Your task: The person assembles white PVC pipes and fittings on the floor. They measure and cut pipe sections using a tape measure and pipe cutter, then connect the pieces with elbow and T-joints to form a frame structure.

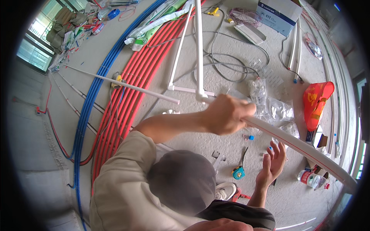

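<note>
My left hand [227,114] is closed around a white plastic pipe with a red stripe [289,140]. This pipe slants from a white elbow fitting [201,95] down to the right edge of the view. From the elbow another white pipe [199,49] runs away from me. My right hand [271,164] is held below the striped pipe, fingers apart and holding nothing. A teal tape measure [238,172] lies on the floor left of it. Beyond my left hand lie clear plastic bags of fittings [257,91]. The left hand is slightly blurred.
Red pipes [136,72] and blue pipes [101,69] run along the floor at left. A loose white pipe [144,91] crosses them. Grey cable [231,68] loops ahead. A cardboard box [276,18], a red vest [316,105] and a plastic bottle [312,179] are at right.
</note>
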The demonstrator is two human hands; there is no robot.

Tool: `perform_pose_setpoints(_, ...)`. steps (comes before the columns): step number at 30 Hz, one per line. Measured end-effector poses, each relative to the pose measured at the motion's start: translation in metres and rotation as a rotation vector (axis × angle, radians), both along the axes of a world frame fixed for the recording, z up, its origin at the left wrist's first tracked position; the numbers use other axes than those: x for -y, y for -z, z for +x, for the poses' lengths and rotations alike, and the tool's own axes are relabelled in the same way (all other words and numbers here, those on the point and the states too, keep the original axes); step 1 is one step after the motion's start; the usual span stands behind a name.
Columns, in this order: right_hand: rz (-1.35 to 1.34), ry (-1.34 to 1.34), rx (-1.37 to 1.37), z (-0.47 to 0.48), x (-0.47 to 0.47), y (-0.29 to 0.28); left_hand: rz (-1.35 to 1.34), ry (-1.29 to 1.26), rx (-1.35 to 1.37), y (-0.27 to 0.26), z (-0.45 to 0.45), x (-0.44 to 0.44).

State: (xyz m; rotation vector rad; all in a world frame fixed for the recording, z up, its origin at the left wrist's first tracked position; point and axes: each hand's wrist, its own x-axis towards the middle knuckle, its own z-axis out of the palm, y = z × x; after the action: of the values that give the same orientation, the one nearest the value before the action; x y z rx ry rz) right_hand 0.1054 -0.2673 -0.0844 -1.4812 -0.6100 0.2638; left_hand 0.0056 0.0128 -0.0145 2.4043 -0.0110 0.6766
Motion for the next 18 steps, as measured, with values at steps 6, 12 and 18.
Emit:
perform_pose_setpoints(6, -0.111, -0.066, -0.026, -0.013, 0.001, 0.008, -0.157, 0.026, 0.117, -0.029, 0.013, -0.028)
perform_pose_setpoints(12, -0.145, -0.053, 0.048, -0.018, 0.002, 0.002, -0.287, -0.132, 0.136, -0.008, 0.026, -0.013)
perform_pose_setpoints(18, -0.246, -0.037, 0.238, -0.025, 0.01, -0.004, -0.086, -0.215, -0.071, 0.053, 0.03, -0.005)
